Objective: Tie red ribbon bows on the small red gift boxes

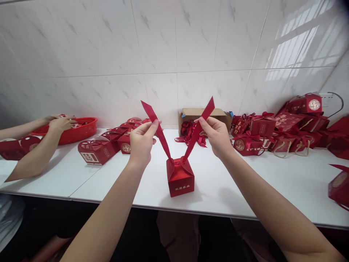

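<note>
A small red gift box [181, 179] with gold lettering on its front stands upright on the white table, near the front edge. A red ribbon [192, 140] passes through the box's top, and its two ends rise apart in a V. My left hand [143, 140] pinches the left end between thumb and fingers, with the slanted tip sticking out above. On the other side my right hand [214, 134] pinches the right end the same way. Both hands are above the box and do not touch it.
Behind the box, a cardboard box [226, 120] lies with red ribbons [191, 133] spilling out. Piled red gift boxes [261, 127] stand at right, more gift boxes [98, 152] at left. Another person's hands [61, 122] reach into a red basin [81, 134]. A tiled wall [158, 40] closes the back.
</note>
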Demonstrator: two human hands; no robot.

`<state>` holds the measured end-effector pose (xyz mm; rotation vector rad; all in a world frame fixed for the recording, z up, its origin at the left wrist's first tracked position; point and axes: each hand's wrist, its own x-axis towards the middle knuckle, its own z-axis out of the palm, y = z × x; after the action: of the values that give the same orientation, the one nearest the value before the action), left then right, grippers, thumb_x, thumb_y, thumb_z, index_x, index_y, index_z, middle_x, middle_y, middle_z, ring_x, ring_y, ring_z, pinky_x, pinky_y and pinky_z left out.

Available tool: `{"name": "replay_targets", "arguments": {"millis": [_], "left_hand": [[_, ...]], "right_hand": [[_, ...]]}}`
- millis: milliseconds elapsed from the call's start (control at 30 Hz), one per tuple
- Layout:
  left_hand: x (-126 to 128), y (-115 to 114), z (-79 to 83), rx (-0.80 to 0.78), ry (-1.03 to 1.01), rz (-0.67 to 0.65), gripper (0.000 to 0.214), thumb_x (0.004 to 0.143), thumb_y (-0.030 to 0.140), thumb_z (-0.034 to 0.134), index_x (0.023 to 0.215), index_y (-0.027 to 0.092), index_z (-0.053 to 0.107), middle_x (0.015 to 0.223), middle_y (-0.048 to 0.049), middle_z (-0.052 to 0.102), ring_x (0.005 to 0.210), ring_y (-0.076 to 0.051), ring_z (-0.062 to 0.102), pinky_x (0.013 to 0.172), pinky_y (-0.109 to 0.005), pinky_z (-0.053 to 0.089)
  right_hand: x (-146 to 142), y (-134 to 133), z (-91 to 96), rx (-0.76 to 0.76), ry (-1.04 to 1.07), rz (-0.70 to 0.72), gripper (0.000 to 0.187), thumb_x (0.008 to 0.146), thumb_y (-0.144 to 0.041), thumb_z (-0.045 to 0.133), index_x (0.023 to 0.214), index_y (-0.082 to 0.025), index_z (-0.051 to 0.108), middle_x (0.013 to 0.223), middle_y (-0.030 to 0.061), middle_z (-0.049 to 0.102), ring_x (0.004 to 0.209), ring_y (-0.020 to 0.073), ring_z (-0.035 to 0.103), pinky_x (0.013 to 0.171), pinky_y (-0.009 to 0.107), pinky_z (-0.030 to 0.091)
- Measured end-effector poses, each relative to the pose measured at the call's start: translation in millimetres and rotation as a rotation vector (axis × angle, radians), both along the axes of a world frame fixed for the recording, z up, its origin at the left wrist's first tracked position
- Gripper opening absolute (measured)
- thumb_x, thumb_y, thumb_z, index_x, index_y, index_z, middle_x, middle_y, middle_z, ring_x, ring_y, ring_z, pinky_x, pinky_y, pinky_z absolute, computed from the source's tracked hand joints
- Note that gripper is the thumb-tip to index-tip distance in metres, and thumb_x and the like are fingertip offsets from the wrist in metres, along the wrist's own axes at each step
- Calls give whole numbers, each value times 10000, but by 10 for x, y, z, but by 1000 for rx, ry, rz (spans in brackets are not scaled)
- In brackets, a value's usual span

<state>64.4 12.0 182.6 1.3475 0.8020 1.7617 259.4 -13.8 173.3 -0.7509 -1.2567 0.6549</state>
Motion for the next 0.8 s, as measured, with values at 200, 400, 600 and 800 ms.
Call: {"name": "replay_targets", "arguments": {"millis": [200, 400, 600, 800], "left_hand": [[28, -32, 127, 71, -15, 61, 218, 643, 320, 757, 782, 165, 697, 746, -18, 662, 589, -94, 553, 473, -207, 387], [31, -6, 168, 87, 23, -24, 213, 675, 373, 738, 736, 171, 711, 672, 5, 634, 505, -62, 485, 480, -218, 387], [37, -15, 201, 55, 52, -123, 278, 647, 380, 763, 823, 170, 715, 816, -51, 696, 766, -153, 622, 698, -290, 486], [38, -101, 245, 21, 69, -382, 191, 733, 358, 704, 790, 177, 682, 785, -14, 673, 753, -140, 640, 764, -312, 499]], "right_hand": [[-46, 21, 123, 43, -47, 49, 248, 734, -406, 690, 804, -170, 655, 710, 5, 630, 636, 109, 573, 590, 251, 512], [-49, -45, 225, 74, -64, 61, 248, 774, -417, 650, 743, -171, 672, 706, 10, 627, 641, 103, 565, 608, 242, 477], [-66, -118, 264, 91, -139, -6, 263, 774, -436, 647, 733, -177, 676, 675, 4, 605, 639, 112, 559, 598, 248, 463], [-76, -67, 249, 55, -34, 133, 237, 781, -401, 649, 769, -165, 658, 745, 27, 656, 692, 128, 618, 659, 278, 515]]}}
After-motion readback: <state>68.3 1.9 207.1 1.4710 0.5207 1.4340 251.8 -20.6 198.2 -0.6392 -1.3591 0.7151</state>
